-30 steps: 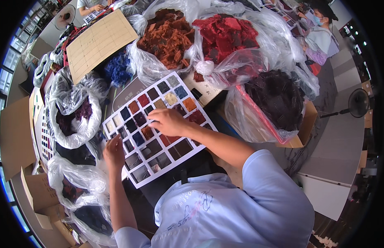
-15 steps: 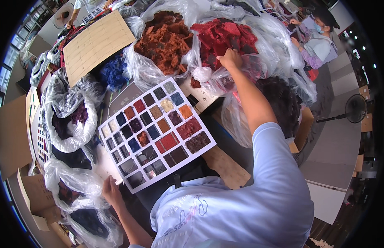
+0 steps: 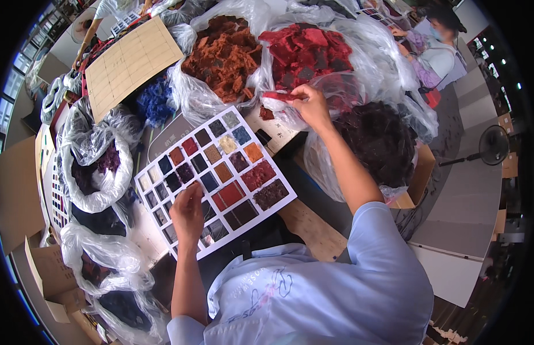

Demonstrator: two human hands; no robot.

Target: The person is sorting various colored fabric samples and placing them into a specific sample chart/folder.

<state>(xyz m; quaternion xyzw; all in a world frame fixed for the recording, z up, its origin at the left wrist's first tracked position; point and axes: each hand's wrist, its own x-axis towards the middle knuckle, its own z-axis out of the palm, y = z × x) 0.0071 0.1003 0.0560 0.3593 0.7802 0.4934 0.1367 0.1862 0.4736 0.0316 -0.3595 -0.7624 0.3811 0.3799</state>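
Observation:
My right hand (image 3: 311, 106) pinches a flat piece of red plush fabric (image 3: 278, 96), held just in front of an open plastic bag of red plush pieces (image 3: 316, 49). Below and to the left, a white grid tray (image 3: 251, 225) lies tilted, its cells filled with swatches of many colours. Over the tray's left-middle cells is my left hand (image 3: 187, 214), its fingers drawn together and pointing down at the swatches. Whatever those fingertips may hold is hidden. The two larger red swatches (image 3: 229, 196) and dark brown swatches (image 3: 271, 195) sit toward the tray's near right side.
Nearby stand plastic bags of rust-brown pieces (image 3: 222, 57), dark brown pieces (image 3: 377, 144) and purple pieces (image 3: 110, 159). A cardboard sheet (image 3: 133, 66) lies over blue fluff (image 3: 154, 102). A fan (image 3: 493, 148) stands at right. Co-workers (image 3: 439, 54) are at the far side.
My right hand has come out of the red bag toward me with a red fabric piece. My left hand has moved from beside the tray to over its cells.

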